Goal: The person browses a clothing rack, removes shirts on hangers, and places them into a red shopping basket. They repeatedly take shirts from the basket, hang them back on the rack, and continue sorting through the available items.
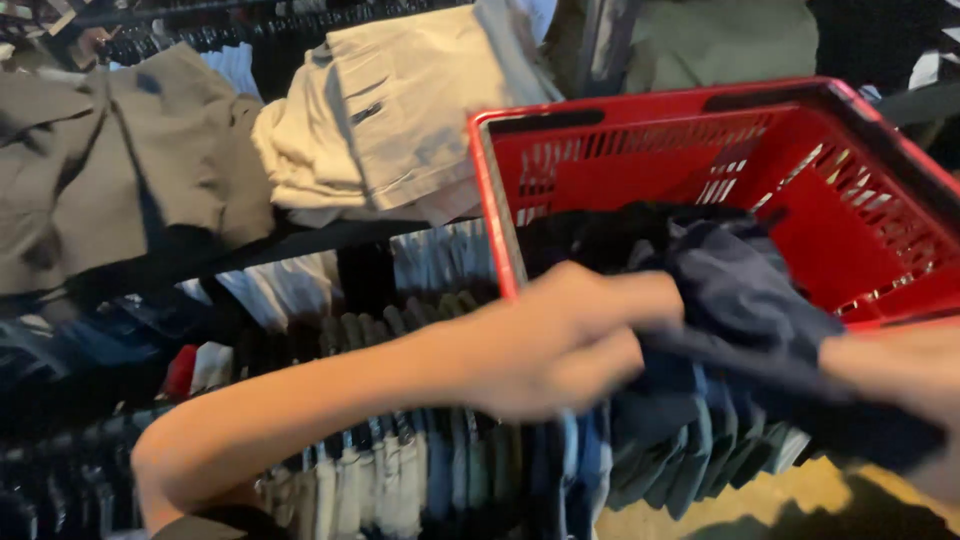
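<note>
Left hand [560,340], fingers [640,300] closed on dark navy folded fabric garment [740,290] spilling over red plastic shopping basket [640,170]; right hand [900,370] beneath cloth, grip unclear.

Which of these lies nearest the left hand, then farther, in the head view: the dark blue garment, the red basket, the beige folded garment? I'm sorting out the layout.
From the left hand:
1. Dark blue garment: gripped by the hand, spilling over the basket's front.
2. Red basket: just behind and right; its near corner almost meets the hand.
3. Beige folded garment: farthest, up on the rack, upper left.
</note>
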